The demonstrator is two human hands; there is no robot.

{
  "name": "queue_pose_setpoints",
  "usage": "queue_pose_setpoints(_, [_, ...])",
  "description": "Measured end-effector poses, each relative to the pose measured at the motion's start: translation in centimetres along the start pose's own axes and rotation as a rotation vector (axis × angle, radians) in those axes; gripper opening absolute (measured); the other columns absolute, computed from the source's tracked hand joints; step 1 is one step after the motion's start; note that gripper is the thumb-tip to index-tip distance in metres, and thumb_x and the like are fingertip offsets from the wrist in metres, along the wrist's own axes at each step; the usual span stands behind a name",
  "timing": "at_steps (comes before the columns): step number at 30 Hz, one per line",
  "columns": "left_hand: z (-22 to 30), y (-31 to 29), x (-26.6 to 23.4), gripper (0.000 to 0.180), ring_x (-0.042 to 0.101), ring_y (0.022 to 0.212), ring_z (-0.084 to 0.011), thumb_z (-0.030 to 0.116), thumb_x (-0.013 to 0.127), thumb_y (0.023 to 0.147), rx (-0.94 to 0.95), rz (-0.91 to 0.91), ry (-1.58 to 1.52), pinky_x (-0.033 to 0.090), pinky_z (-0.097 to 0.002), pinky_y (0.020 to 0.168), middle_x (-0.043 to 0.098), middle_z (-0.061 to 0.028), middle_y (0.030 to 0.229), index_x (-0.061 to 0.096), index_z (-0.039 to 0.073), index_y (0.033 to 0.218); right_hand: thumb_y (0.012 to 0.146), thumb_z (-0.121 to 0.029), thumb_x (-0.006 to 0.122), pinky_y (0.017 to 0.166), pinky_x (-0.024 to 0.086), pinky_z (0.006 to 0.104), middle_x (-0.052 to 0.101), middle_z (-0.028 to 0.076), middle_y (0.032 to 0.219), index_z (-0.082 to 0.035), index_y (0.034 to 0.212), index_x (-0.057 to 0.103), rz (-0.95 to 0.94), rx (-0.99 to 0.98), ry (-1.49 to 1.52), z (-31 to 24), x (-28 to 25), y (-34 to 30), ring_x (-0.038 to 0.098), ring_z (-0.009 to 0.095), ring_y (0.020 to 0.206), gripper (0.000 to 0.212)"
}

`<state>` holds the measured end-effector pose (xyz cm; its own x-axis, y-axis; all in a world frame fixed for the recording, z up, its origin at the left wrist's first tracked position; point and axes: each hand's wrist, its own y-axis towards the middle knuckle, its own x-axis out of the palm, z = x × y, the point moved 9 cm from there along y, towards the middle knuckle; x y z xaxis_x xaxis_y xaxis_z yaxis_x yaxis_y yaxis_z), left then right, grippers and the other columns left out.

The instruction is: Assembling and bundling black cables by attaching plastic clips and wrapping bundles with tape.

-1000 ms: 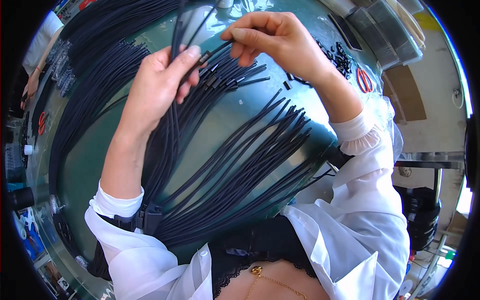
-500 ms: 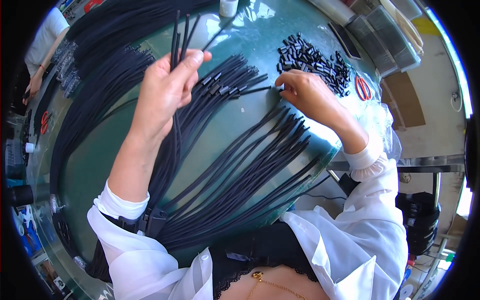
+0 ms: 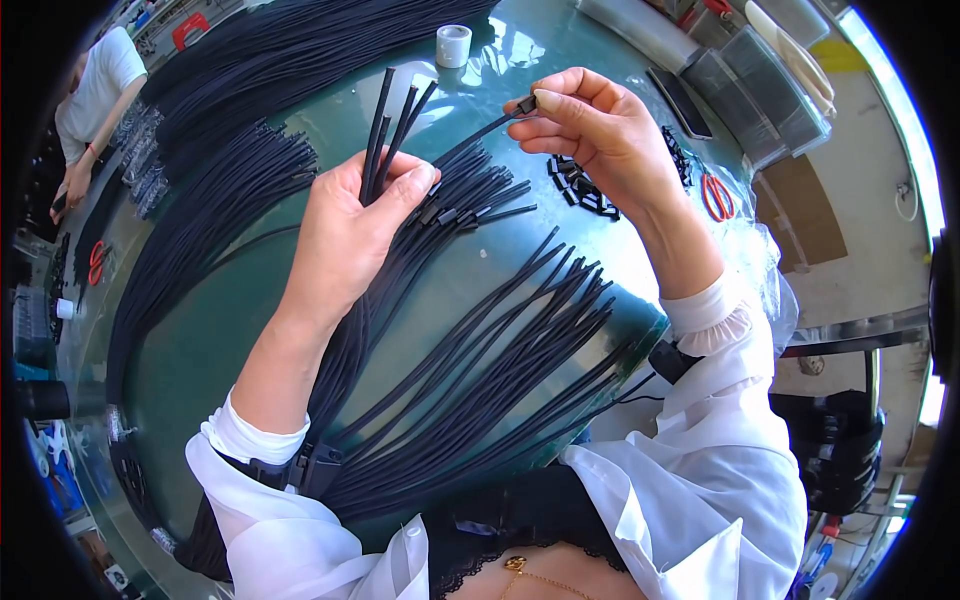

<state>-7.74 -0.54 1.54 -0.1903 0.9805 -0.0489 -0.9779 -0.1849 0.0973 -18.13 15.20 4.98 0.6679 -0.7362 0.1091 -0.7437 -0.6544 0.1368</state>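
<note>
My left hand (image 3: 350,235) is closed around several black cords (image 3: 402,130), their ends standing up above the thumb. One cord (image 3: 472,137) from that fist slants to the right. At its far end, my right hand (image 3: 615,130) pinches a small black sleeve (image 3: 526,104) between thumb and fingers; whether the cord sits inside it I cannot tell. Under my left wrist runs a bundle of cords, several with black sleeves (image 3: 440,213) near their tips. Nearer to me, cords with plain ends (image 3: 540,320) fan out to the right. A pile of loose sleeves (image 3: 580,190) lies partly behind my right hand.
Long black cords (image 3: 270,60) cover the far left of the green table (image 3: 250,300). A white roll (image 3: 453,46) stands at the back. Red-handled scissors (image 3: 717,198), a dark flat slab (image 3: 680,100) and clear plastic boxes (image 3: 765,95) are on the right. Another person (image 3: 95,100) works far left.
My right hand has moved up and away from beside the sleeve pile, bringing a small black sleeve to the slanting cord's end. My left hand, still holding the cords, has shifted slightly down and right.
</note>
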Motion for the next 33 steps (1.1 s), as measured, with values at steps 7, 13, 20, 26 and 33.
queue_pose_setpoints(7, [0.0, -0.4, 1.2, 0.019, 0.048, 0.066, -0.0024, 0.021, 0.060, 0.090, -0.093, -0.073, -0.113, 0.038, -0.0194, 0.061, 0.050, 0.0059, 0.064, 0.064, 0.002, 0.089, 0.087, -0.014, 0.063, 0.069, 0.052, 0.0228, 0.065, 0.008, 0.086, -0.002, 0.094, 0.063, -0.192, -0.102, -0.404, 0.0, 4.3, -0.3, 0.063, 0.013, 0.073, 0.014])
queue_pose_setpoints(13, [-0.3, 0.8, 0.0, 0.027, 0.043, 0.059, -0.0002, 0.027, 0.057, 0.092, 0.068, -0.063, -0.010, 0.034, -0.0179, 0.054, 0.050, 0.0047, 0.064, 0.063, 0.002, 0.092, 0.086, -0.015, 0.065, 0.068, 0.049, 0.0212, 0.064, 0.003, 0.082, -0.003, 0.091, 0.066, -0.219, -0.180, -0.660, -0.8, 2.3, 1.7, 0.058, 0.010, 0.070, 0.014])
queue_pose_setpoints(20, [-0.5, 0.7, -1.3, 0.033, 0.035, 0.049, 0.0007, 0.033, 0.049, 0.095, -0.042, 0.020, -0.161, 0.026, -0.0159, 0.043, 0.046, 0.0042, 0.062, 0.063, 0.003, 0.099, 0.082, -0.019, 0.066, 0.071, 0.050, 0.0304, 0.065, 0.008, 0.090, -0.008, 0.095, 0.065, -0.077, 0.079, -1.583, 2.9, -5.2, 1.5, 0.062, 0.020, 0.078, 0.017])
queue_pose_setpoints(26, [-1.0, 0.2, -0.5, 0.029, 0.034, 0.048, -0.0002, 0.029, 0.049, 0.095, -0.093, 0.023, -0.169, 0.024, -0.0160, 0.042, 0.045, 0.0042, 0.060, 0.060, 0.003, 0.102, 0.081, -0.019, 0.065, 0.075, 0.048, 0.0345, 0.064, 0.010, 0.091, -0.007, 0.096, 0.063, -0.110, 0.103, -1.732, 5.0, -4.6, 0.8, 0.062, 0.026, 0.086, 0.019])
queue_pose_setpoints(33, [-0.9, 0.2, 0.1, 0.020, 0.038, 0.052, -0.0007, 0.022, 0.053, 0.093, -0.089, -0.011, -0.163, 0.029, -0.0165, 0.046, 0.048, 0.0049, 0.062, 0.061, 0.003, 0.091, 0.080, -0.015, 0.064, 0.076, 0.048, 0.0343, 0.063, 0.010, 0.089, -0.007, 0.098, 0.061, -0.221, -0.132, -1.745, 5.5, -2.4, 0.9, 0.061, 0.026, 0.086, 0.020])
